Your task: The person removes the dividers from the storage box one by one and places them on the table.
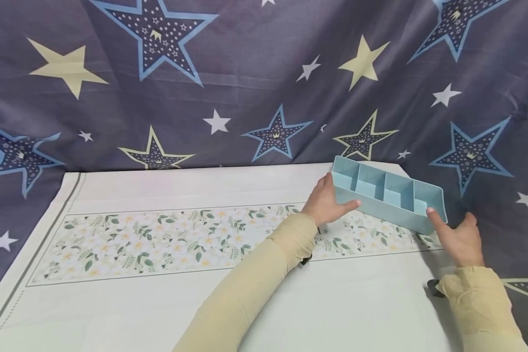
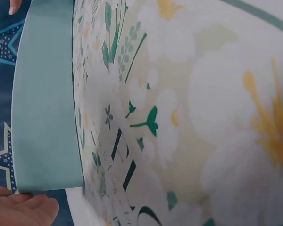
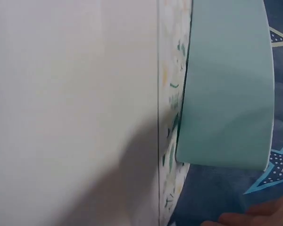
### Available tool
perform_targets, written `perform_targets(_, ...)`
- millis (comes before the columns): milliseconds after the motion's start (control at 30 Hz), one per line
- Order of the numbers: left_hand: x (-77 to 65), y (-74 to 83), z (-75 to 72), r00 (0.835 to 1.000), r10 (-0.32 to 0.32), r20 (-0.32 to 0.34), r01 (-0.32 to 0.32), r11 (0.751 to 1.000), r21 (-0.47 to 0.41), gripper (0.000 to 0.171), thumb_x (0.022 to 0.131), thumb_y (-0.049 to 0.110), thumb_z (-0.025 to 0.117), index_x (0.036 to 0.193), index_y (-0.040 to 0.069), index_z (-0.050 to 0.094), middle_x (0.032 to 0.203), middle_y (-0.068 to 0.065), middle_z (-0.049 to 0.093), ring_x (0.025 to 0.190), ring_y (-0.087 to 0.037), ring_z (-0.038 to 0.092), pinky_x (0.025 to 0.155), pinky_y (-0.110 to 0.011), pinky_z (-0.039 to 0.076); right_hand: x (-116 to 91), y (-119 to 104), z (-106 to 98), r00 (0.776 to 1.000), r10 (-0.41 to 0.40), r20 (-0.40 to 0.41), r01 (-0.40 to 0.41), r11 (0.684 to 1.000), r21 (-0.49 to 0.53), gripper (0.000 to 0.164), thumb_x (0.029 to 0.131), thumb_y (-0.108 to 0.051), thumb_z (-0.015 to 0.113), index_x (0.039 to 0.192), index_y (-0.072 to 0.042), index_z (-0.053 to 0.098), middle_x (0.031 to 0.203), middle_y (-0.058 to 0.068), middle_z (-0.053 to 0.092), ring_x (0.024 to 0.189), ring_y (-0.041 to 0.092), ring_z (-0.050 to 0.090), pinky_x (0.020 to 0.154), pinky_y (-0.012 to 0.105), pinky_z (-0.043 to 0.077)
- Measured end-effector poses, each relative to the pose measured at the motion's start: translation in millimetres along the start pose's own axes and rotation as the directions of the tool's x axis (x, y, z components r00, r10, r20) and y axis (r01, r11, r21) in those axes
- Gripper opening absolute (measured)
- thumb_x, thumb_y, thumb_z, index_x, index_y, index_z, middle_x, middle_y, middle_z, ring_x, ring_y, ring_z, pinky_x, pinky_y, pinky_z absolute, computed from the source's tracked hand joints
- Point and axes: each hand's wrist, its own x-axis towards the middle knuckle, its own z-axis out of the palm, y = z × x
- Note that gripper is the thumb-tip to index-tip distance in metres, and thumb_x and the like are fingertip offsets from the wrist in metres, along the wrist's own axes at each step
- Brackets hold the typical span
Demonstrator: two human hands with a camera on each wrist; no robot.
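Note:
A light blue plastic organizer box with several compartments in a row sits at the right back of the table, at a slant. Nothing shows inside its compartments. My left hand is at the box's left end, its fingers against that end and its thumb spread out along the front wall. At the other end, my right hand has its thumb by the front right corner and its fingers spread away from the box. In the right wrist view, the fingers stand apart from the box's end wall.
A white table cover with a printed floral band lies under the box. Behind and to the right hangs a dark star-patterned cloth. The box stands close to the cover's right edge.

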Motion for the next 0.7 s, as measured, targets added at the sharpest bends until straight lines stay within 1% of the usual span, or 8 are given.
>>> perform_targets(67,1.4,-0.8,1.3,0.999,-0.039,0.01,0.039,0.999,-0.028,0.105,0.073,0.069,0.053,0.14,0.001,0.009,0.14,-0.017,0.027,0.122,-0.019,0.03,0.101,-0.028,0.033,2.5,2.8,2.8,1.0,0.027,0.008,-0.027,0.999,0.019,0.111,0.074,-0.077,0.038,0.139,-0.001,-0.011,0.143,0.032,-0.002,0.125,0.047,0.007,0.099,0.066,0.019)
perform_targets(133,3.3,-1.6,2.9,0.997,-0.071,0.01,0.071,0.995,-0.068,0.103,0.074,0.068,0.053,0.14,0.0,0.012,0.138,-0.017,0.032,0.12,-0.02,0.034,0.099,-0.029,0.035,8.2,10.2,8.7,0.999,0.049,0.002,-0.049,0.998,0.044,0.111,0.072,-0.079,0.036,0.14,-0.003,-0.009,0.144,0.03,0.002,0.125,0.047,0.011,0.098,0.066,0.021)
perform_targets(200,5.0,-1.4,3.8,0.995,-0.101,0.003,0.101,0.987,-0.129,0.099,0.075,0.066,0.054,0.139,0.0,0.016,0.135,-0.017,0.036,0.118,-0.021,0.037,0.098,-0.03,0.037,9.0,10.9,11.9,0.998,0.068,-0.005,-0.068,0.994,0.081,0.109,0.072,-0.08,0.036,0.141,-0.005,-0.004,0.144,0.028,0.008,0.124,0.046,0.016,0.098,0.065,0.024)
perform_targets(267,6.6,-1.1,4.3,0.991,-0.131,-0.007,0.127,0.975,-0.182,0.096,0.075,0.064,0.055,0.138,0.001,0.02,0.134,-0.017,0.038,0.117,-0.021,0.038,0.097,-0.032,0.038,9.1,9.7,14.3,0.998,0.069,-0.016,-0.066,0.99,0.125,0.107,0.073,-0.079,0.036,0.142,-0.005,0.001,0.143,0.027,0.014,0.123,0.044,0.021,0.098,0.063,0.026)
perform_targets(367,7.9,-1.1,4.2,0.988,-0.152,-0.02,0.144,0.965,-0.219,0.09,0.076,0.062,0.056,0.136,0.001,0.026,0.132,-0.015,0.041,0.116,-0.022,0.039,0.096,-0.033,0.039,8.2,6.9,17.5,0.998,0.052,-0.038,-0.045,0.984,0.17,0.103,0.075,-0.077,0.037,0.142,-0.005,0.008,0.142,0.026,0.02,0.121,0.041,0.026,0.098,0.061,0.028)
perform_targets(433,8.4,-1.9,4.7,0.987,-0.16,-0.027,0.15,0.964,-0.218,0.088,0.077,0.061,0.055,0.136,0.002,0.028,0.131,-0.015,0.042,0.116,-0.022,0.039,0.097,-0.033,0.038,7.0,4.5,19.4,0.998,0.046,-0.046,-0.036,0.981,0.191,0.1,0.076,-0.076,0.037,0.142,-0.005,0.011,0.142,0.025,0.022,0.121,0.04,0.027,0.099,0.059,0.028)
perform_targets(567,9.2,-4.3,5.7,0.986,-0.161,-0.045,0.146,0.96,-0.239,0.077,0.081,0.054,0.056,0.134,0.003,0.032,0.128,-0.014,0.046,0.115,-0.021,0.04,0.097,-0.032,0.038,5.2,-0.5,21.1,0.997,0.056,-0.054,-0.043,0.975,0.219,0.096,0.077,-0.075,0.035,0.141,-0.006,0.015,0.142,0.024,0.022,0.122,0.038,0.027,0.1,0.058,0.027)
perform_targets(700,10.0,-6.3,6.8,0.984,-0.165,-0.064,0.142,0.95,-0.278,0.068,0.083,0.049,0.056,0.131,0.004,0.038,0.124,-0.012,0.049,0.112,-0.02,0.043,0.097,-0.031,0.038,3.4,-5.0,24.7,0.995,0.077,-0.056,-0.058,0.957,0.285,0.093,0.077,-0.075,0.035,0.141,-0.01,0.019,0.143,0.018,0.024,0.122,0.034,0.027,0.102,0.055,0.026)
